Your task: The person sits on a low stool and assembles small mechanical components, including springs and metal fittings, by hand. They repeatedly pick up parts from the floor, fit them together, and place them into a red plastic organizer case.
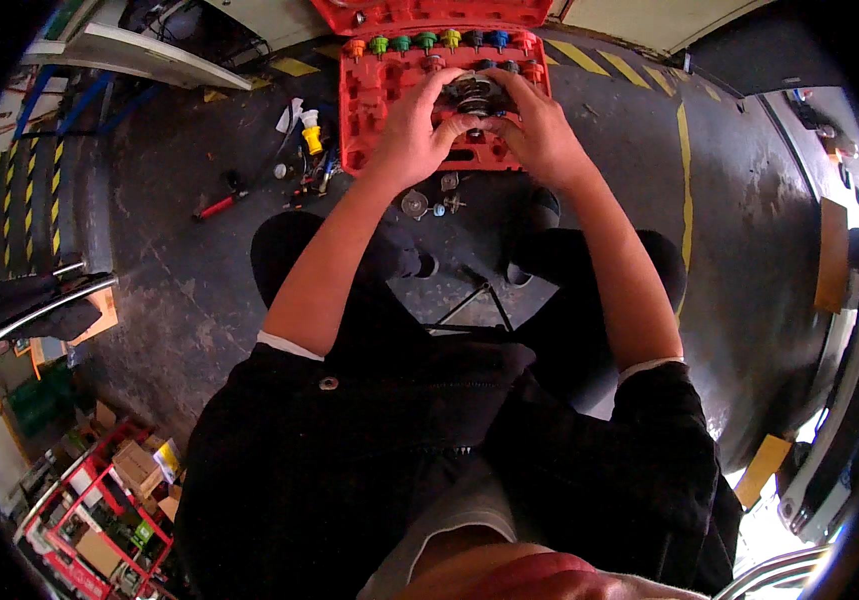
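Observation:
Both my hands hold a dark round metal fitting with shiny ridged rings, above the open red plastic case. My left hand curls around its left side, and my right hand grips the right side. The thumbs press close together at its near edge. Part of the fitting is hidden by my fingers. Along the far side of the case stands a row of coloured caps, such as a green cap and a blue cap. My hands cover the middle of the case.
On the floor before the case lie a round silver metal cap and small fittings. To the left are a yellow-and-white bottle, assorted tools and a red-handled tool. A red-framed cart with boxes stands at lower left.

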Demonstrator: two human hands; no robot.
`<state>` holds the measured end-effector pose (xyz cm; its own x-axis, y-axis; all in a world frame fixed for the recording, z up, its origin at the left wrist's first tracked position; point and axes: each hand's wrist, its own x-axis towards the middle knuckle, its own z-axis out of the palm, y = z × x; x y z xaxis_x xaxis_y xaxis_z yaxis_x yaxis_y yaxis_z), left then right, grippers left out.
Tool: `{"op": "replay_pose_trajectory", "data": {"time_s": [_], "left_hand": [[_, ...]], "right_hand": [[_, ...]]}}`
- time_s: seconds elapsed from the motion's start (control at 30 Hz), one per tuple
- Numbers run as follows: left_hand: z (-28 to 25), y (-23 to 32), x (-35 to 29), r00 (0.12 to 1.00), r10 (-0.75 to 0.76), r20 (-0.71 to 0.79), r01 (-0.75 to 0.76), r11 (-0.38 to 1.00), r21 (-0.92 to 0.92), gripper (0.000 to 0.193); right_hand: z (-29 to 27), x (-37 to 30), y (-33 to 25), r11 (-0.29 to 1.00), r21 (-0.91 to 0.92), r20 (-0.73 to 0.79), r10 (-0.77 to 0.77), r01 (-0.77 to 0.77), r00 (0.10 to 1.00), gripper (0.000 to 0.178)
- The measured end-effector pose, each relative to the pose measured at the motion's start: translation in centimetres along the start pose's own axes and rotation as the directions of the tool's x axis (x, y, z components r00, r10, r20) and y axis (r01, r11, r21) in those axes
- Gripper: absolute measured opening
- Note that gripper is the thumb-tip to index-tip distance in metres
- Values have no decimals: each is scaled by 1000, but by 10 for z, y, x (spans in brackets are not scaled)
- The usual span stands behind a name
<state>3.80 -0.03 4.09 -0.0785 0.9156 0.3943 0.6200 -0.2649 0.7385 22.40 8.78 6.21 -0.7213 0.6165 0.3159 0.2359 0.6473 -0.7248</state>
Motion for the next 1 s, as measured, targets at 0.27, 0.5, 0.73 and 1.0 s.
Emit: {"op": "replay_pose_trajectory", "data": {"time_s": [0.27,0.5,0.73,1.0], "left_hand": [[1,-6,-1,999,-14,39,22,978,-208,52],[15,2,-7,995,-84,-54,76,988,-133,45],[11,8,-7,993,-116,-28,113,989,-97,46],[21,2,-7,987,-61,-151,66,997,28,46]], "right_hand": [[-4,-2,-3,985,140,44,96,-101,994,61],[10,-6,7,981,188,-8,50,-48,999,62],[6,-5,3,955,218,78,188,-200,979,58],[16,-2,13,990,137,-67,35,-25,997,57]]}}
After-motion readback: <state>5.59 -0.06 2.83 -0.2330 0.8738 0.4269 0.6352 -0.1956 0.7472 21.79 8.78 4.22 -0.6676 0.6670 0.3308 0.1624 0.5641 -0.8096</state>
